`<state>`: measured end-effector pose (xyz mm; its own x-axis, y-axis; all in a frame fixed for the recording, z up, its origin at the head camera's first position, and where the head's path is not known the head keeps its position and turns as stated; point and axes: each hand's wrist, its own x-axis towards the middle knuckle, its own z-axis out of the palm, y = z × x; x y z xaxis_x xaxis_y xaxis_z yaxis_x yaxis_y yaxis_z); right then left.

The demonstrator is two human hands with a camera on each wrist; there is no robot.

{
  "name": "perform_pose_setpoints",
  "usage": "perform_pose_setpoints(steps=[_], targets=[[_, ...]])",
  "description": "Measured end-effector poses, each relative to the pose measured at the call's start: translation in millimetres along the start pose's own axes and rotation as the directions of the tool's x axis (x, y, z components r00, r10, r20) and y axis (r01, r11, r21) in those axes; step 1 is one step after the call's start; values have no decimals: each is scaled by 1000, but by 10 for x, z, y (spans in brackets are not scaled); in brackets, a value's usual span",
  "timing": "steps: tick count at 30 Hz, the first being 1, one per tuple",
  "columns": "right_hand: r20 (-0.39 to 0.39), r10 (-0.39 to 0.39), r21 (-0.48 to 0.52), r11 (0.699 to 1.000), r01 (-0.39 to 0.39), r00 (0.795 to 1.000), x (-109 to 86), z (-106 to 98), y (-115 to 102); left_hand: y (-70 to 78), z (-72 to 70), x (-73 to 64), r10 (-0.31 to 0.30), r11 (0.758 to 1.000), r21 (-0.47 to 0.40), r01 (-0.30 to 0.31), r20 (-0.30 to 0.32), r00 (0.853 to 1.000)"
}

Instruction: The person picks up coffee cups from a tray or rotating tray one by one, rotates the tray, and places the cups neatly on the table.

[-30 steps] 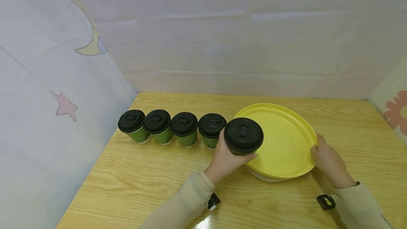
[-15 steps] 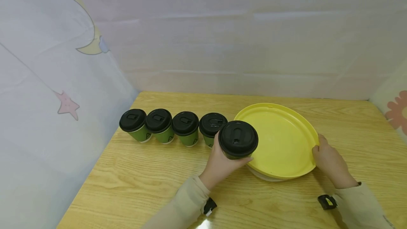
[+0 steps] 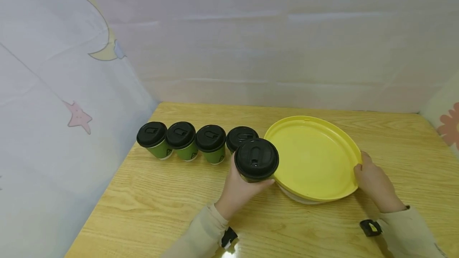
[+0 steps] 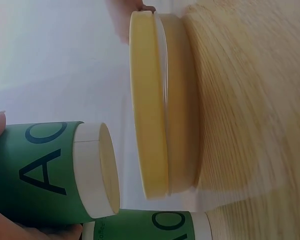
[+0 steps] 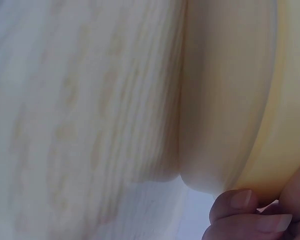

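Observation:
My left hand (image 3: 236, 190) grips a green paper cup (image 3: 256, 159) with a black lid, holding it just left of a round yellow lid (image 3: 315, 156). In the left wrist view this cup (image 4: 45, 172) has its pale base off the table. The yellow lid sits over a pale round container (image 4: 182, 105), whose side shows beneath its rim. At the lid's right edge, my right hand (image 3: 374, 182) pinches the rim; curled fingers (image 5: 235, 202) meet that edge in the right wrist view. The held cup partly covers another lidded cup (image 3: 241, 135) behind it.
Several matching lidded cups (image 3: 210, 140) stand in a row on the left of the wooden table (image 3: 154, 206). A fabric backdrop (image 3: 251, 51) rises behind the table and on both sides.
My left hand has carried the cup leftward and slightly nearer to me, off the yellow lid's left edge. My right hand keeps its hold on the lid's rim.

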<state>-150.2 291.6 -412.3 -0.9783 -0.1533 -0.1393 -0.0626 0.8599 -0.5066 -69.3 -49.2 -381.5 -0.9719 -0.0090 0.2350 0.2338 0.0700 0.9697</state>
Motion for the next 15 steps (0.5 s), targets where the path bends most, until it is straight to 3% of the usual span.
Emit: perform_pose_setpoints(steps=[15], targets=[[20, 12, 10, 1000, -12, 1000, 26, -21, 21, -15, -146, -139, -15, 1000, 25, 17, -91, 996]])
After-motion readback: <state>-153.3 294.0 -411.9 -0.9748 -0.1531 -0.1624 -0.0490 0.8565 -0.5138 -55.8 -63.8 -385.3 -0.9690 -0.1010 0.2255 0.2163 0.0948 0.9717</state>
